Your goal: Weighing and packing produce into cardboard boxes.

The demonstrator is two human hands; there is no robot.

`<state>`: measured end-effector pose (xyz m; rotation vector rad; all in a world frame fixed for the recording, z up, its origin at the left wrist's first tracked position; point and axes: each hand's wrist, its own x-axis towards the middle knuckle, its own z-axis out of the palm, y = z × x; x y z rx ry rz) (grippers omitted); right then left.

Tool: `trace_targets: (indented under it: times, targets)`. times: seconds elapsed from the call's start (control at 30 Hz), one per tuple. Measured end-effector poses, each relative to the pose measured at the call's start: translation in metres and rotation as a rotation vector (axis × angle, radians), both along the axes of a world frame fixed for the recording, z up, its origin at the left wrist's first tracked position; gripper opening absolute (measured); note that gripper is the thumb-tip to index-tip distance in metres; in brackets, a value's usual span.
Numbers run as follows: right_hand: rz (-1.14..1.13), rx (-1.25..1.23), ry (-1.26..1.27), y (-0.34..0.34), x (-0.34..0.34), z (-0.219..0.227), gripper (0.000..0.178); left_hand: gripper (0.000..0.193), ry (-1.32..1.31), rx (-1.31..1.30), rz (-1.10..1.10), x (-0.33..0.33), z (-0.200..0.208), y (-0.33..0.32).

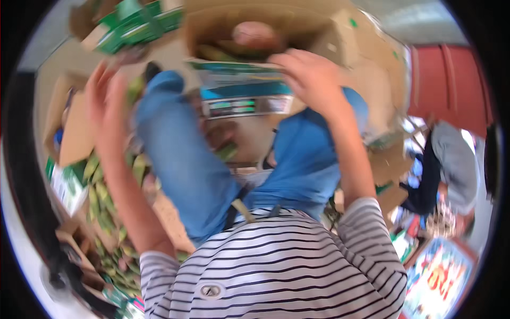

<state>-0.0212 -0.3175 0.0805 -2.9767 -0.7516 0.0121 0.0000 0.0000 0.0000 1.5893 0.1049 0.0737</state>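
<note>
A brown cardboard box (pixel 333 45) stands in front of my knees. It holds a pinkish, rounded root-like piece (pixel 254 35) and some long green-yellow produce (pixel 212 53). My right hand (pixel 311 77) is closed over the near right edge of this box, fingers at the rim. Below that edge is a blue-and-white panel with lit green digits, a digital scale (pixel 234 106). Off to the left, my left hand (pixel 108 90) is raised and blurred by motion. Its fingers look stretched out, and I see nothing in them.
Long green produce (pixel 103 204) lies heaped at my left. An open carton (pixel 77 130) stands beside it, and a green carton (pixel 141 24) at the far left. A person in grey (pixel 451 165) bends over at the right, near a red panel (pixel 449 85).
</note>
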Motion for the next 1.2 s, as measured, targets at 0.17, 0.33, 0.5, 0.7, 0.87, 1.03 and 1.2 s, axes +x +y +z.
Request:
trace_targets:
  times: [0.17,0.33,0.5,0.7,0.87,1.03,1.2]
  targets:
    - [-0.104,0.171,-0.231,0.032,0.018,-0.043,0.008,0.043,0.022,0.3,-0.063,-0.014,-0.154,0.156]
    - [-0.124,0.316,-0.327,0.034,0.011,-0.045,0.01,0.043,-0.044,0.398,-0.334,-0.01,-0.207,0.081]
    - [-0.101,0.329,-0.356,0.032,0.004,-0.037,0.015,0.043,-0.056,0.494,-0.522,-0.038,-0.253,0.031]
    - [-0.25,0.491,-0.745,0.001,-0.012,-0.043,0.033,0.043,-0.063,0.596,-0.697,-0.071,-0.283,-0.041]
    - [-0.262,0.418,-0.66,0.0,-0.018,-0.051,0.037,0.044,-0.017,0.719,-0.757,-0.093,-0.305,-0.07]
    - [-0.207,0.42,-0.597,0.003,-0.006,-0.043,0.04,0.044,0.262,1.024,-0.513,-0.118,-0.303,0.064]
    - [-0.313,0.264,-0.569,0.001,-0.016,-0.045,0.038,0.043,0.545,1.36,-0.373,-0.184,-0.299,0.164]
